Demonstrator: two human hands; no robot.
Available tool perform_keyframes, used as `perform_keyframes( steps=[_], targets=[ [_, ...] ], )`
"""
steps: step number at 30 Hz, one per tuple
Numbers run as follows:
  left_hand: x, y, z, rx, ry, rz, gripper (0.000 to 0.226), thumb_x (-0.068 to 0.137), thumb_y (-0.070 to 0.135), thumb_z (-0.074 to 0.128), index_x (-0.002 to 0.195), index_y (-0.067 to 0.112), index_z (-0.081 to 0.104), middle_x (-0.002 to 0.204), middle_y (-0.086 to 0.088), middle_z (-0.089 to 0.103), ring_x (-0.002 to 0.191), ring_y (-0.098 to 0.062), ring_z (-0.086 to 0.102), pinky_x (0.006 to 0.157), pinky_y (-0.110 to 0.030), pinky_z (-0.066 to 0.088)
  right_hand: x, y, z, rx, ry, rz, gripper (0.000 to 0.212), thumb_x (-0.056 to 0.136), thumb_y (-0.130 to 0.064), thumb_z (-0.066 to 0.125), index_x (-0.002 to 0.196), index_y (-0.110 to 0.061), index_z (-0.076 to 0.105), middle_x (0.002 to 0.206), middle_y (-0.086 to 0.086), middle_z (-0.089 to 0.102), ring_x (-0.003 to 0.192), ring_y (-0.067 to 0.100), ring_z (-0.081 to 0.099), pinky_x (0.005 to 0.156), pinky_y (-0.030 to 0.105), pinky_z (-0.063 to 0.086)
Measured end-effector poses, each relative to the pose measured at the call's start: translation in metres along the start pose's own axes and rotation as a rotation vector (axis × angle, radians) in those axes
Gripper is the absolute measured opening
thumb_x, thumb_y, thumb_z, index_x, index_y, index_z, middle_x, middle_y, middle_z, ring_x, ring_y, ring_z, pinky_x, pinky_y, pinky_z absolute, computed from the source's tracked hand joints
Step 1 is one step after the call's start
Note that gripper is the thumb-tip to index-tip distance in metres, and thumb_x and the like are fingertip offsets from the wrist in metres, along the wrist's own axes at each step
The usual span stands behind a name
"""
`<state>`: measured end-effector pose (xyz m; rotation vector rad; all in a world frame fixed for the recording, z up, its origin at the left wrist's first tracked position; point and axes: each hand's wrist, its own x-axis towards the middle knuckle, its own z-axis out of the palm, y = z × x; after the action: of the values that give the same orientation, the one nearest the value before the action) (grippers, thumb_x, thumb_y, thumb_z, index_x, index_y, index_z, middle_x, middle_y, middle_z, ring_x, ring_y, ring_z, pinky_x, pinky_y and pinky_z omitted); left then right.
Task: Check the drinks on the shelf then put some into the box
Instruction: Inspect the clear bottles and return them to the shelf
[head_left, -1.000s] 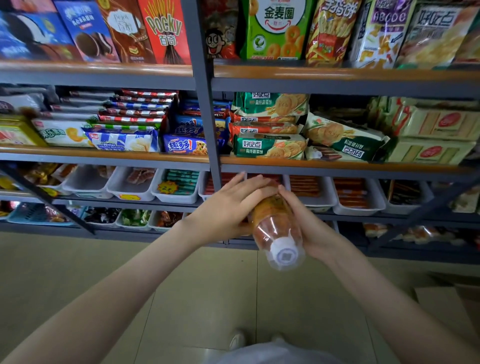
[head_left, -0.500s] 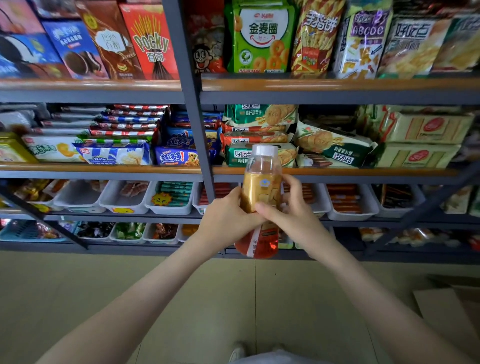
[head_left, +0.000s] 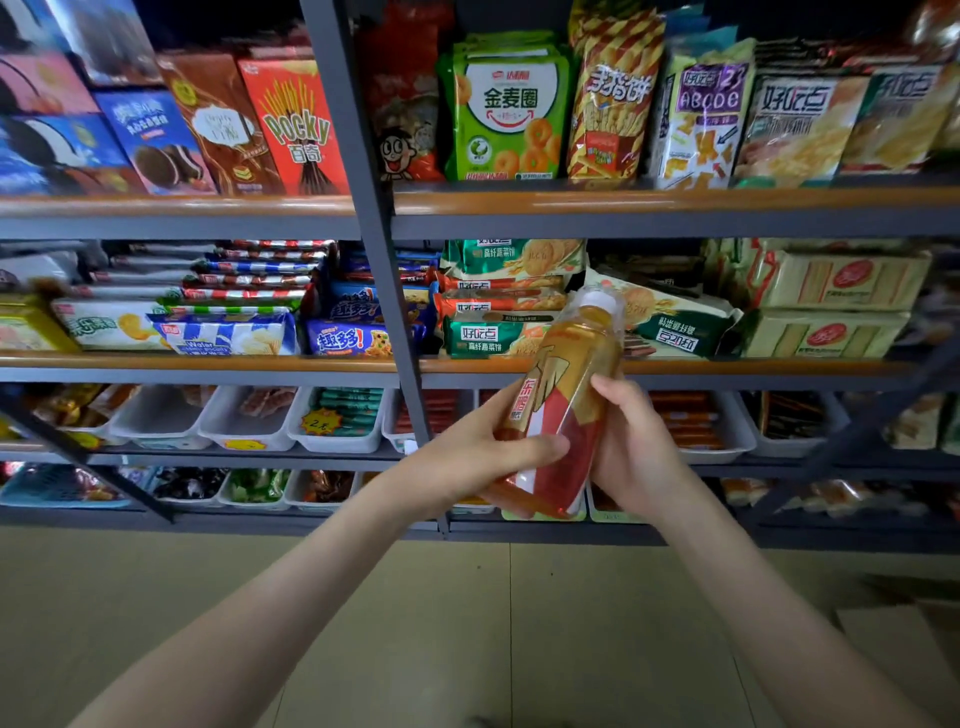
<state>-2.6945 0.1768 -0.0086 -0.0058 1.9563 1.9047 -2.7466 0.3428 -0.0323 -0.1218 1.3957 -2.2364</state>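
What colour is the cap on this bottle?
White; the cap of the bottle shows best in head view.

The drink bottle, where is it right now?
In the head view, the bottle is just right of centre, tilted, gripped by the left hand and right hand before the biscuit shelf.

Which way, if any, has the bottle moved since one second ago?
Yes. The bottle has swung up: its cap, then pointing down below the biscuit shelf edge, now sits above that edge, tilted right.
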Motion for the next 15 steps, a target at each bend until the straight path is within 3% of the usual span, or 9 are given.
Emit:
perform_keyframes(
  steps=[2, 5, 7, 9, 12, 15],
  targets=[
    [0.005, 0.003, 0.005, 0.171, 0.174, 0.026, 0.093, 0.067, 0.048, 0.077, 0.146, 0.033, 0.032, 0.116, 0.005, 0.066, 0.096, -0.016, 0.07, 0.081, -0.042, 0.06, 0.001, -0.007, -0.002, -0.168, 0.027, -0.035, 0.069, 0.088, -0.036, 0.063, 0.148, -0.028, 0.029, 0.131, 0.007, 0.06, 0.113, 0.023, 0.063, 0.095, 0.045, 0.051],
    [0.011, 0.006, 0.016, 0.68, 0.431, 0.073, 0.097, 0.075, 0.059, 0.071, 0.152, 0.036, 0.017, 0.11, 0.011, 0.062, 0.092, -0.01, 0.066, 0.076, -0.021, 0.055, 0.003, -0.012, -0.002, -0.426, 0.15, -0.174, 0.083, 0.089, -0.028, 0.065, 0.148, -0.041, 0.009, 0.132, -0.001, 0.055, 0.111, 0.012, 0.061, 0.093, 0.038, 0.053],
    [0.014, 0.008, 0.026, 0.871, 0.534, 0.144, 0.097, 0.079, 0.061, 0.065, 0.153, 0.037, 0.008, 0.106, 0.006, 0.065, 0.09, -0.014, 0.067, 0.074, -0.022, 0.053, 0.002, -0.015, 0.001, -0.512, 0.138, -0.265, 0.093, 0.086, -0.024, 0.07, 0.147, -0.048, 0.003, 0.131, -0.013, 0.048, 0.104, -0.001, 0.059, 0.077, 0.021, 0.055],
    [0.019, 0.01, 0.026, 0.962, 0.528, 0.22, 0.096, 0.08, 0.064, 0.062, 0.153, 0.039, 0.005, 0.103, 0.005, 0.07, 0.086, -0.015, 0.068, 0.075, -0.023, 0.053, 0.002, -0.019, -0.002, -0.513, 0.112, -0.338, 0.095, 0.086, -0.02, 0.071, 0.147, -0.053, 0.006, 0.135, -0.019, 0.042, 0.108, -0.003, 0.057, 0.079, 0.022, 0.055],
    [0.024, 0.023, 0.01, 0.684, 0.298, 0.223, 0.079, 0.084, 0.062, 0.059, 0.146, 0.058, 0.01, 0.118, 0.011, 0.066, 0.101, -0.011, 0.067, 0.089, -0.029, 0.053, 0.004, -0.034, -0.011, -0.398, 0.061, -0.372, 0.092, 0.084, -0.019, 0.071, 0.145, -0.057, 0.014, 0.145, -0.007, 0.043, 0.116, 0.006, 0.059, 0.083, 0.027, 0.056],
    [0.03, 0.036, 0.001, 0.356, 0.081, 0.262, 0.077, 0.094, 0.026, 0.063, 0.143, 0.063, 0.015, 0.133, 0.012, 0.058, 0.113, -0.01, 0.063, 0.096, -0.04, 0.052, 0.005, -0.048, -0.015, -0.396, -0.026, -0.42, 0.089, 0.08, -0.021, 0.069, 0.142, -0.058, 0.016, 0.15, -0.004, 0.038, 0.121, 0.007, 0.056, 0.085, 0.025, 0.054]
  ],
)
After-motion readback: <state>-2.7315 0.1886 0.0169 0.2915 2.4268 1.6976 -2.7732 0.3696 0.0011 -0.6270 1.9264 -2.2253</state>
